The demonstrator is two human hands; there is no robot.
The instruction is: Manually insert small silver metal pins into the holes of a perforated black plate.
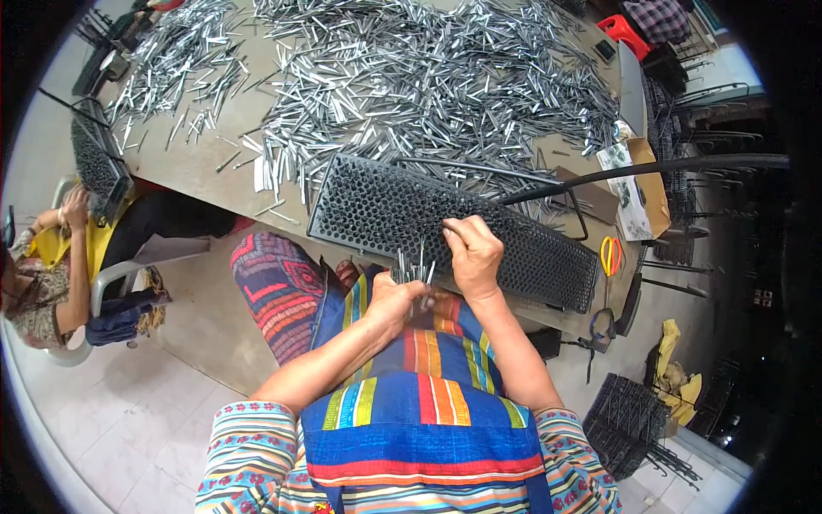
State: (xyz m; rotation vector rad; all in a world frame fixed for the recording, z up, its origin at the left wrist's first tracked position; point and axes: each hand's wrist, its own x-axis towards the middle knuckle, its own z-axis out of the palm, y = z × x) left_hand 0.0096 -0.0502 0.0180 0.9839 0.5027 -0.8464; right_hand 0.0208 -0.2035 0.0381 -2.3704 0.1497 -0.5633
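Nearest, a blue apron with bright stripes [497, 445] fills the lower middle, its bottom edge cut off by the frame. Above it, the left hand [394, 301] grasps a bundle of thin metal strips [413, 265], whose upper ends poke up past the fingers; the lower ends are hidden by the hand, and the fingertips blur. The right hand [475, 250] is bent over the black holed tray [394, 206], thumb and forefinger pinched together at its surface; whether a strip sits between them cannot be told. The tray lies at a slant along the near edge of the tabletop [171, 154], the right hand covering part of its holes. Near its right end are orange-handled scissors [610, 255]. Behind the tray spreads a heap of loose strips [385, 86], too tangled to separate and cut off at the top. A dark cable [668, 167] runs to the right, beside a cardboard box [646, 184]. At far left sits another person [47, 295], cropped by the dark rim, near a second holed tray [98, 167].
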